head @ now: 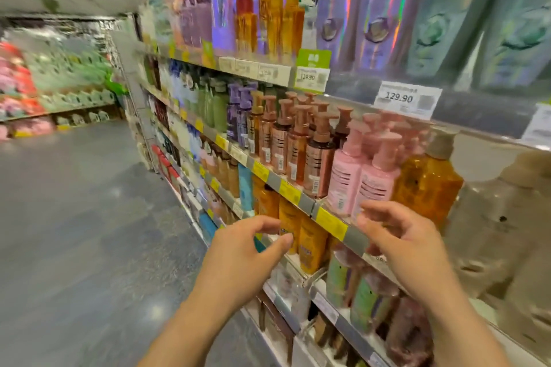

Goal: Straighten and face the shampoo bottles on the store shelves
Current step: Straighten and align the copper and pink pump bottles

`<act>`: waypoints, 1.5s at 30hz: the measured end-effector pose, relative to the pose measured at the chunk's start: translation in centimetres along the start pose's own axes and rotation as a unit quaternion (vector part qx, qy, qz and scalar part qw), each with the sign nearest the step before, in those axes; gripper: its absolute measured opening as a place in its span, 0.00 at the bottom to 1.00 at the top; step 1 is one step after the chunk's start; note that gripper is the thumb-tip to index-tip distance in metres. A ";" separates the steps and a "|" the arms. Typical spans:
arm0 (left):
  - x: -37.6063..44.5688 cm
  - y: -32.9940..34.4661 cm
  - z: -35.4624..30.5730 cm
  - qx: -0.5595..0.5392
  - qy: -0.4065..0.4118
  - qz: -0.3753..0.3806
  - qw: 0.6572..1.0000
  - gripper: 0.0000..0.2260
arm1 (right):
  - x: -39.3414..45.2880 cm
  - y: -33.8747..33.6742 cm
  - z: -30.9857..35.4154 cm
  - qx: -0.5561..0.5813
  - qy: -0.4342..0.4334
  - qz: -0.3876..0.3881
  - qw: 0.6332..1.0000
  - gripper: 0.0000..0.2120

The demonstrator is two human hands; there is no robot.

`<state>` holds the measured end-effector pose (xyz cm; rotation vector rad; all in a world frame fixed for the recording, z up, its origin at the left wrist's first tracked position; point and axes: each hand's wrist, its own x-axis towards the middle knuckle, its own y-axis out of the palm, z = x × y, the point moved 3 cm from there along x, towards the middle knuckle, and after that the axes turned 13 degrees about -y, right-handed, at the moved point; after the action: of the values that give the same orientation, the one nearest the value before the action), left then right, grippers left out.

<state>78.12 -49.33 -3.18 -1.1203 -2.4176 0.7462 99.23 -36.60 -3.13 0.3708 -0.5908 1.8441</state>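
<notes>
Empty hands [238,250], shelf edge [354,240], pink bottles [347,179]

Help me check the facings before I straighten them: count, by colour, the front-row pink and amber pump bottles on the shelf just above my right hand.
Pink bottles: 2
Amber bottle: 1
Total: 3
More pink ones stand behind, too blurred to count.

Bright, even store light. Heavy motion blur smears the far shelves [56,83] and floor [74,217]; wide-angle bending at the edges; rainbow glare streaks the top-right packs [372,9].
</notes>
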 end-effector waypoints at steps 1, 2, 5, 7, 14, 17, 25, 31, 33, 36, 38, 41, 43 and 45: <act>0.9 -0.4 0.6 -0.004 -0.005 -0.006 1.000 0.10 | 0.7 0.9 -0.3 -0.002 -0.003 0.008 1.000 0.09; 1.7 -0.8 1.1 -0.005 -0.007 -0.011 1.000 0.10 | 1.4 1.8 -0.5 -0.005 -0.004 0.016 1.000 0.08; 4.2 -2.3 2.7 -0.004 -0.010 -0.023 1.000 0.11 | 3.4 4.9 -1.1 -0.015 -0.004 0.030 0.999 0.08; 5.9 -3.4 3.9 -0.007 -0.010 -0.025 1.000 0.11 | 4.5 7.3 -1.4 -0.014 -0.004 0.032 0.999 0.07; 13.2 -8.9 9.5 -0.014 0.007 0.002 1.000 0.12 | 7.6 17.1 -1.4 -0.029 0.019 0.035 0.999 0.08; 17.0 -11.3 11.4 -0.004 0.034 0.016 0.999 0.13 | 8.8 20.8 -0.9 -0.050 0.017 0.018 0.998 0.08; 23.4 -11.7 11.5 0.025 0.143 0.116 0.983 0.12 | 7.6 24.5 -0.6 -0.079 0.069 -0.095 0.990 0.08; 21.9 -6.0 6.9 0.002 0.228 0.202 0.953 0.09 | 2.7 19.0 1.3 -0.127 0.099 -0.219 0.962 0.09; 20.7 -3.8 5.0 -0.004 0.243 0.225 0.943 0.10 | 1.1 16.5 2.5 -0.143 0.103 -0.249 0.952 0.08; 18.7 -1.0 2.2 -0.008 0.268 0.246 0.931 0.09 | -0.9 12.6 3.6 -0.170 0.117 -0.291 0.934 0.09; 17.6 0.5 0.5 -0.014 0.281 0.250 0.926 0.09 | -1.7 10.0 3.9 -0.185 0.115 -0.321 0.922 0.09; 17.1 2.7 -2.0 -0.005 0.318 0.222 0.922 0.13 | -2.2 7.0 3.6 -0.201 0.120 -0.342 0.910 0.09; 17.4 4.0 -3.7 -0.002 0.325 0.201 0.924 0.16 | -2.1 5.4 3.3 -0.222 0.130 -0.325 0.910 0.08; 17.6 5.2 -5.3 -0.006 0.324 0.182 0.928 0.16 | -1.6 4.0 3.1 -0.234 0.131 -0.309 0.912 0.09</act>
<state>73.18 -31.13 -0.23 -1.5490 -1.6836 0.3699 95.90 -40.69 -2.28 -0.0234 -0.6190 1.0721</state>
